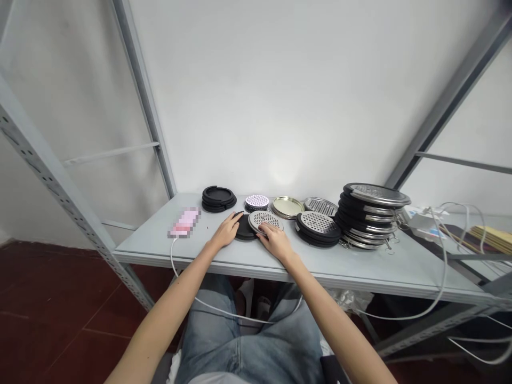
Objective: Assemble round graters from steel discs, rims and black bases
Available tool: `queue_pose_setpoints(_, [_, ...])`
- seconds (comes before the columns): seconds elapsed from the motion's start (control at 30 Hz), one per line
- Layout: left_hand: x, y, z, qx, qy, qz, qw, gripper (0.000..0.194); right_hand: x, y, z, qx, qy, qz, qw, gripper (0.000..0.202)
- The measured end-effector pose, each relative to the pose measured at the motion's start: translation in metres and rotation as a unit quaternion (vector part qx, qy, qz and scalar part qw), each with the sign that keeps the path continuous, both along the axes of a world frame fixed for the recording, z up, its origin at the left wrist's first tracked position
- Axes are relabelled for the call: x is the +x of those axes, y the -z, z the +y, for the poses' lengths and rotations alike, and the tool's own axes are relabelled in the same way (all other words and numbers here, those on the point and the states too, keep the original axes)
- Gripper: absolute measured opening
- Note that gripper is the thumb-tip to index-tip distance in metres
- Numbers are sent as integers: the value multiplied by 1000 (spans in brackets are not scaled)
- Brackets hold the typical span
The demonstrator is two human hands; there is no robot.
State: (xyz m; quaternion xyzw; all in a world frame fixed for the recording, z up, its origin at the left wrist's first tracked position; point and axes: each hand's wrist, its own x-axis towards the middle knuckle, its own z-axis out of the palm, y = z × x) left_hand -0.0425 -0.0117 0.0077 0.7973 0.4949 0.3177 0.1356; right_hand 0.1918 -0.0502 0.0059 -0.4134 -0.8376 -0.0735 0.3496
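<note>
A black round tray [245, 231] lies near the front edge of the table, partly covered by a silver perforated round plate [265, 217]. My left hand [227, 230] is at the tray's left rim, its fingers bent over the edge. My right hand [276, 242] grips the perforated plate at its front, with fingertips on the holed surface; its thumb is hard to make out. The plate overlaps the tray's right side, slightly raised at the edge. Just to the right sits a stack of black-rimmed perforated plates [318, 226].
Behind are stacked black trays [218, 198], small white perforated discs [256, 201], gold-toned lids [287, 206] and a slotted metal plate [321, 206]. A tall stack of metal plates [370, 213] stands right. A phone [184, 221] with a white cable [173, 258] lies left. Metal posts [146, 90] flank the table.
</note>
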Motion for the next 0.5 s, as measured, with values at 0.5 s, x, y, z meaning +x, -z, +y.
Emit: queue_pose_setpoints(0.5, [-5,6,1,17,64,-50,997,50,5,-3,1,-42,-13,129,991,32])
